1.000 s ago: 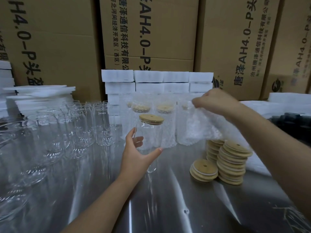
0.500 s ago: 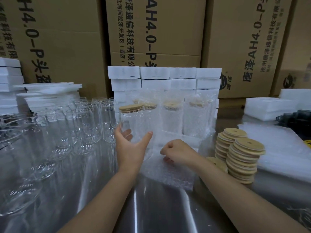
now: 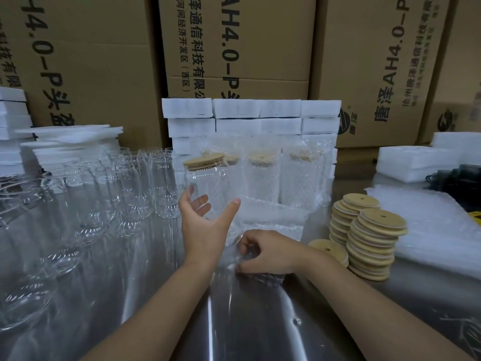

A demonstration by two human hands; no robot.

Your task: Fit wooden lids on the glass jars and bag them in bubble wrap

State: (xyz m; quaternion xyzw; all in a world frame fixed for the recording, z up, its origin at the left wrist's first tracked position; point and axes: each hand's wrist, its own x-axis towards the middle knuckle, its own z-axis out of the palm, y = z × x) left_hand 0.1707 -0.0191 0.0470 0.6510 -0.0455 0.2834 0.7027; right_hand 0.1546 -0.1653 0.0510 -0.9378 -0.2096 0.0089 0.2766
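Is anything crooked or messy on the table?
The front stack of wooden lids is ragged, with its discs shifted sideways instead of lined up. Nothing looks broken or spilled.

One clear glass jar [image 3: 208, 183] is in the middle, upright but tipped a bit, w/ a round wooden lid [image 3: 204, 160] on top. The left hand [image 3: 205, 225] holds it low down, thumb on one side, fingers on the other. At 6 o'clock from the jar a bubble bag [image 3: 270, 220] lies flat; the right hand [image 3: 268, 252] pinches its near end. At 9 o'clock stand many bare jars [image 3: 135, 183], tops open. At 12 o'clock is a row of bagged jars [image 3: 263, 175] w/ lids on. At 3 o'clock are lid stacks [image 3: 374, 241]: 2 tall, 1 short.
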